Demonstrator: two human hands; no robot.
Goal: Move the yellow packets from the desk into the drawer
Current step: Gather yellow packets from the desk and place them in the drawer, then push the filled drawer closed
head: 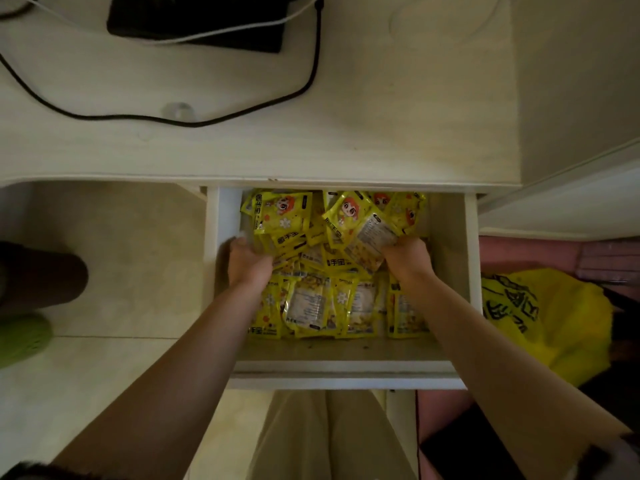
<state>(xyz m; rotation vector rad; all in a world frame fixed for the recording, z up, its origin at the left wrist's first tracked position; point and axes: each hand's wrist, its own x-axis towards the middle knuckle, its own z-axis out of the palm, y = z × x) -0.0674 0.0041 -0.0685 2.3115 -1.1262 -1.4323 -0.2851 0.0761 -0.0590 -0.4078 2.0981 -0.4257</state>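
Reaching into the open drawer [346, 355] with both arms. Left hand [247, 259] is curling its fingers around a clump of yellow packets [282, 220] at the drawer's left side, knuckles just beside the left wall. Right hand [408, 256] is gripping another clump, including a packet with a white printed back [375, 232], tilted up toward the drawer's rear right. Fingertips of both hands are buried in the packets, so exact finger spread is not showing.

All visible packets are sitting in the drawer: a loose heap at the back under the desk edge, and a flatter row [311, 306] along the front half. Packaging is glossy crinkled foil, yellow, with a cartoon face and white flower print; some are lying back-side up, showing pale label panels.

Room: a bare strip of drawer floor is showing between the front row and the front wall; a gap is also showing between the heap and the right wall. The rear of the drawer is running under the desk [398, 133] overhang.

Desk top is pale wood grain, matte. A black cable [308, 81] is looping across it, a white cable [242, 29] is crossing a dark flat device [194, 26] at the back edge.

A yellow plastic bag [554, 323] with black print is lying on the floor right of the drawer. A green slipper [20, 337] is showing at far left.
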